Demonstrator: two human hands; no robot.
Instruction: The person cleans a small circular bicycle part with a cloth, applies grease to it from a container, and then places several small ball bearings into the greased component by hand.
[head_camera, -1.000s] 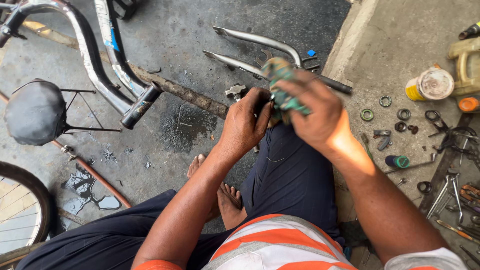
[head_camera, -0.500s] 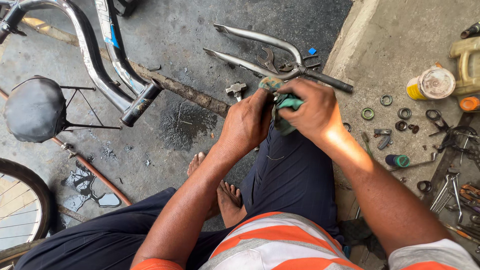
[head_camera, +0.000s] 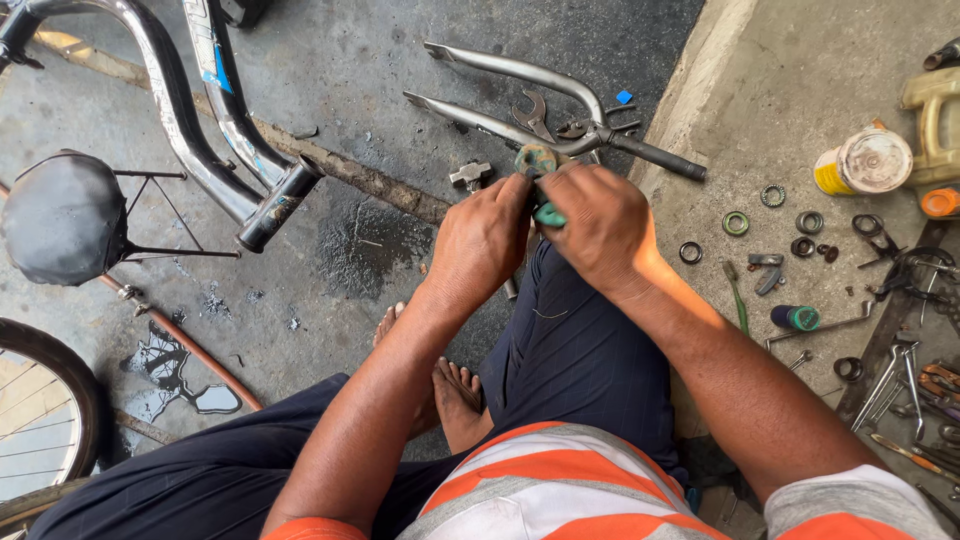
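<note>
Green part (head_camera: 547, 213) mostly under hands

small round green-smeared part (head_camera: 537, 160), held between both hands

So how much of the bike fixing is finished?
The fork is already off, lying on the floor beside the frame. Both hands, left hand and right hand, hold a small part with a green rag. Loose rings and tools lie unused.

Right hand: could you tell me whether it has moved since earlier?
Yes: the right hand has drawn back toward the person, uncovering the silver bicycle fork.
</note>
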